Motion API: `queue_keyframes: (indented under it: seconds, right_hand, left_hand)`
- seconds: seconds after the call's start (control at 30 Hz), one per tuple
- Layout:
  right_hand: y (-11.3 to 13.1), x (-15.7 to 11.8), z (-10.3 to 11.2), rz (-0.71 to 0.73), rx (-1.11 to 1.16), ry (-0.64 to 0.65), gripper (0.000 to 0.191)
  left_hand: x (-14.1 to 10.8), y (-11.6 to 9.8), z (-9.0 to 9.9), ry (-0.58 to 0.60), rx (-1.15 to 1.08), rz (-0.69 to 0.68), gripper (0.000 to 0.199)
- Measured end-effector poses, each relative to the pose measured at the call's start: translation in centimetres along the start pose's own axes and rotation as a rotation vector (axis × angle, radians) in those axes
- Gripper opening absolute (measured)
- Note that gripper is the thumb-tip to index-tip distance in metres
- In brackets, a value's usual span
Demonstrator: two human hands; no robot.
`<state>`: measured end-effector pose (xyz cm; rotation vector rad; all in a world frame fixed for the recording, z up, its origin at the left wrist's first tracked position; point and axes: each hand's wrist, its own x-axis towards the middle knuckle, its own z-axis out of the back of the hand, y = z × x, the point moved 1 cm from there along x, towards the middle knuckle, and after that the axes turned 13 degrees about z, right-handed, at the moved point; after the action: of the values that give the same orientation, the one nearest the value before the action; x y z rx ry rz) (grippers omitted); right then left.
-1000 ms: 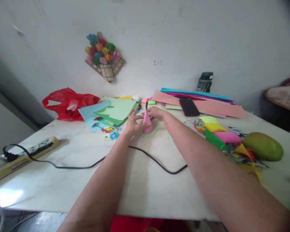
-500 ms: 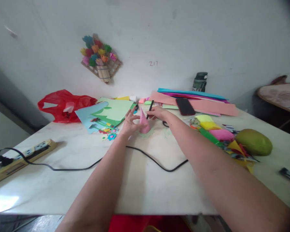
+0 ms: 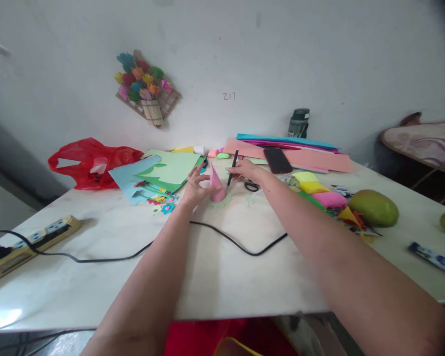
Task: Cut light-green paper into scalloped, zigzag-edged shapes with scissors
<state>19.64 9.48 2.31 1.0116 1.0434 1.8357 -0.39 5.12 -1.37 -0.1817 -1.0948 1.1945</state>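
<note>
A pink paper cone (image 3: 215,184) stands point up on the table, over a patch of pale green marks or scraps that I cannot make out clearly. My left hand (image 3: 197,189) grips it from the left, thumb against its lower front and the other fingers bent behind or beside it. In my right hand (image 3: 246,170) a slim black pen or pencil (image 3: 233,167) is pinched, slanting down with its lower end close to the cone's right side near the base. Whether it touches the paper cannot be made out. Black-handled scissors (image 3: 251,186) lie just below my right hand.
Coloured paper sheets (image 3: 181,163), small paper flowers (image 3: 167,208) and a red plastic bag (image 3: 92,163) lie left. A phone (image 3: 278,160) rests on paper strips behind. Clay packets (image 3: 330,200) and a green fruit (image 3: 374,208) sit right. A black cord (image 3: 255,254) crosses from the power strip (image 3: 40,242).
The view has turned a little to the right. My right hand has drawn the pen slightly away from the cone, to the right. My left hand keeps its hold on the cone.
</note>
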Motion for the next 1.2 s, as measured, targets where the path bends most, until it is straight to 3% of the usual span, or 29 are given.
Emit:
queue_keyframes:
  seconds: [0.1,0.2,0.37,0.47,0.63,0.77,0.87,1.0,1.13,1.2]
  right_hand:
    - [0.5,-0.4,0.5,0.051,-0.027,-0.099,0.019]
    - [0.7,-0.7,1.3,0.115,-0.186,-0.204,0.017]
    - [-0.1,-2.3,2.2,0.157,-0.81,-0.306,0.019]
    - [-0.8,-3.5,2.2,0.095,-1.113,-0.182,0.024]
    - [-1.5,-4.1,1.9,0.038,-1.29,0.006,0.032]
    - [-1.4,-3.9,1.8,-0.011,-1.301,0.029,0.035]
    - [-0.6,-3.9,1.5,0.01,-1.274,-0.062,0.034]
    - [1.3,-3.7,0.4,0.095,-0.975,-0.191,0.026]
    - [3.0,-3.4,-2.1,0.249,-0.427,0.013,0.041]
    - [3.6,-3.3,-3.3,0.265,-0.339,0.063,0.042]
  left_hand:
    - [0.0,-0.5,0.2,0.003,-0.103,0.097,0.029]
    - [-0.2,-1.1,0.5,0.004,-0.358,0.291,0.032]
    - [-0.8,-1.8,1.1,0.014,-0.756,0.499,0.037]
    - [-1.0,-1.9,1.4,-0.004,-0.818,0.558,0.036]
    - [-1.0,-1.5,1.5,-0.005,-0.936,0.622,0.043]
    - [-1.0,-1.1,1.4,0.022,-0.978,0.686,0.043]
    - [-1.1,-1.3,1.3,0.055,-1.029,0.736,0.041]
    - [-1.1,-1.6,1.1,0.076,-1.082,0.783,0.039]
    - [-1.1,-1.7,0.8,0.121,-1.11,0.8,0.039]
    - [-1.1,-1.8,0.6,0.148,-1.116,0.803,0.038]
